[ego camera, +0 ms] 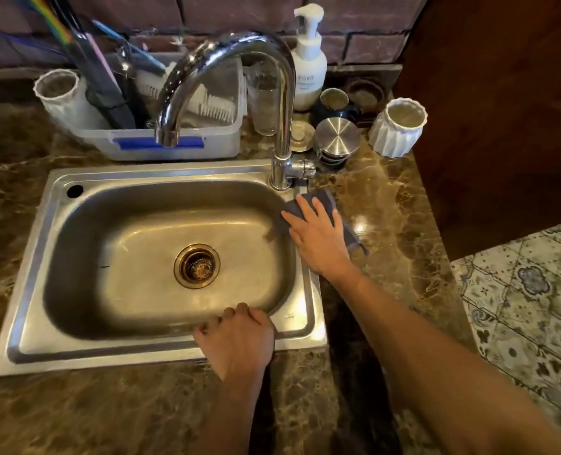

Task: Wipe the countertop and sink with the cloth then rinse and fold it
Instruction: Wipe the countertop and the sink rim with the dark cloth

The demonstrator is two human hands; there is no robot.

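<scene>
Cloth [325,205] lies pressed under flat right hand [318,238] beside faucet [282,126]; left hand [239,339] grips sink [26,290] rim.

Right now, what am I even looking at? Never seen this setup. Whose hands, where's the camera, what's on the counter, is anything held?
There is no machine here: a person works with bare hands, and the single picture comes from a wide-angle camera worn on their head, looking forward and down.

The right hand lies flat, fingers spread, pressing a dark grey cloth onto the right rim of the stainless steel sink, just in front of the base of the chrome faucet. The left hand rests on the sink's front rim with fingers curled over the edge; it holds nothing else.

On the brown marble countertop behind the sink stand a clear plastic bin of combs and brushes, a white pump bottle, a steel-lidded jar and two white ribbed pots. No water is running.
</scene>
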